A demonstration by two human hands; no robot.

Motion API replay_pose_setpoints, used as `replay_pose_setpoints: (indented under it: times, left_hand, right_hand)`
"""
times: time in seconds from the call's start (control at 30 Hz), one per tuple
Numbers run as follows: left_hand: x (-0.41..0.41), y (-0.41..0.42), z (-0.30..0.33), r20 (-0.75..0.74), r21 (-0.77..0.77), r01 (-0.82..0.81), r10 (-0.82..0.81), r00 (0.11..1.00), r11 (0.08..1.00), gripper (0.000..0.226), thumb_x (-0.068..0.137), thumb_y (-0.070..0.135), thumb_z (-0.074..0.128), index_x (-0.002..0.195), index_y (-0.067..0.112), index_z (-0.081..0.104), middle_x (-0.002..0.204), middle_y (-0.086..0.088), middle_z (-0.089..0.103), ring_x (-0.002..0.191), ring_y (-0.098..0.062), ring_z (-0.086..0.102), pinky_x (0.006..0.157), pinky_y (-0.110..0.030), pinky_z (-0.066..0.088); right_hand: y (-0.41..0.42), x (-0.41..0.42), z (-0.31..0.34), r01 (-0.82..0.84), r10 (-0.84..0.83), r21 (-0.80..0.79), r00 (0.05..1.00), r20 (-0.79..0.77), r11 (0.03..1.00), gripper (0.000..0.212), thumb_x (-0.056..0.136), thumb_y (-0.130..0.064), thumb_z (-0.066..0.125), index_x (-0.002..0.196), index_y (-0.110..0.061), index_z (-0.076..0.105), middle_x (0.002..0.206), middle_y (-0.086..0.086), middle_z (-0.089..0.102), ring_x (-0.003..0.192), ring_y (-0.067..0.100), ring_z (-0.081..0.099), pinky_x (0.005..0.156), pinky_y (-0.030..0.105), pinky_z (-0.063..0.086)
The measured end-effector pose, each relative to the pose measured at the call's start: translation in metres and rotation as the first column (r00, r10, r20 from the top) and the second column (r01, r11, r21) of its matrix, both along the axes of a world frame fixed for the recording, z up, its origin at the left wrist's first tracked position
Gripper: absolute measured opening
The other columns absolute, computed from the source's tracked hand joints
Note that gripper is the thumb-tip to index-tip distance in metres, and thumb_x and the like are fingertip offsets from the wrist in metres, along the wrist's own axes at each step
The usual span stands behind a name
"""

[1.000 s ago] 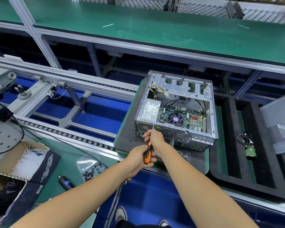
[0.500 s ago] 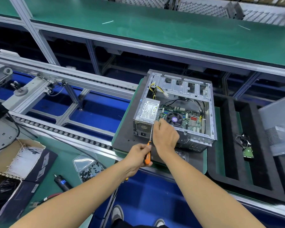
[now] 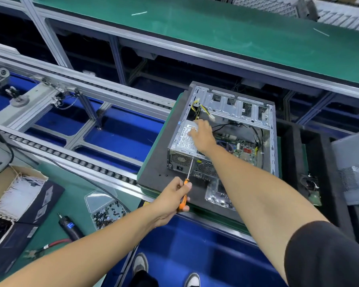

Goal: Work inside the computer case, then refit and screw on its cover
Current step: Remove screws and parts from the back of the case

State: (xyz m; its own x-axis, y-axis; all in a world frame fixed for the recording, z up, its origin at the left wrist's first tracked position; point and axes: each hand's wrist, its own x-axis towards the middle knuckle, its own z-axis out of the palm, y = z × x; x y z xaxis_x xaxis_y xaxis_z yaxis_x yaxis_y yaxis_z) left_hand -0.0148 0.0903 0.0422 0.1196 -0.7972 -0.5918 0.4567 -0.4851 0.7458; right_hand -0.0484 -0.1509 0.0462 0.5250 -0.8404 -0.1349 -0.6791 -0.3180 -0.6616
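Observation:
The open computer case lies on a dark foam pad, its motherboard and cables exposed. My right hand reaches into the case with fingers spread over the silver power supply. My left hand grips the orange handle of a screwdriver in front of the case; its shaft points up at the rear panel near the power supply fan grille. The grey cover panel leans at the far right.
A clear bag of screws and an electric screwdriver lie on the green bench at lower left, beside a cardboard box. A roller conveyor runs to the left. A black foam tray holds a drive at right.
My right hand left the screwdriver shaft at the rear panel and moved up and into the case onto the power supply. My left hand kept hold of the screwdriver.

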Motion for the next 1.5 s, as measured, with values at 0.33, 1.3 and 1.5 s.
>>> replay_pose_setpoints:
  times: [0.33,1.3,1.5]
  left_hand:
    - [0.003,-0.006,-0.002,0.482,-0.021,0.059,-0.042,0.875,0.998,0.034,0.104,0.026,0.057,0.082,0.014,0.033,0.091,-0.010,0.039,0.071,-0.018,0.046,0.048,-0.024,0.039]
    - [-0.018,-0.013,0.017,0.919,0.377,0.109,-0.356,-0.173,0.920,0.026,0.099,0.016,0.058,0.114,0.018,0.037,0.094,0.000,0.059,0.068,-0.024,0.061,0.051,-0.033,0.034]
    - [-0.026,-0.016,0.016,0.932,0.324,0.087,-0.302,-0.198,0.942,0.011,0.096,0.019,0.046,0.102,0.015,0.038,0.082,0.001,0.044,0.052,-0.022,0.040,0.046,-0.033,0.030]
  right_hand:
    - [-0.004,0.003,-0.013,0.016,-0.023,-0.142,0.998,-0.050,0.990,0.050,0.098,-0.040,0.051,0.142,-0.015,0.047,0.131,0.010,0.045,0.123,0.030,0.042,0.096,0.046,0.037]
    - [0.001,0.002,-0.013,0.032,-0.034,-0.147,0.999,-0.011,0.989,0.053,0.097,-0.044,0.048,0.143,-0.018,0.043,0.137,0.008,0.041,0.129,0.026,0.039,0.092,0.044,0.044]
    - [0.001,0.001,-0.014,0.029,-0.030,-0.156,1.000,-0.001,0.987,0.054,0.097,-0.045,0.048,0.143,-0.018,0.044,0.138,0.007,0.042,0.128,0.025,0.039,0.085,0.040,0.037]
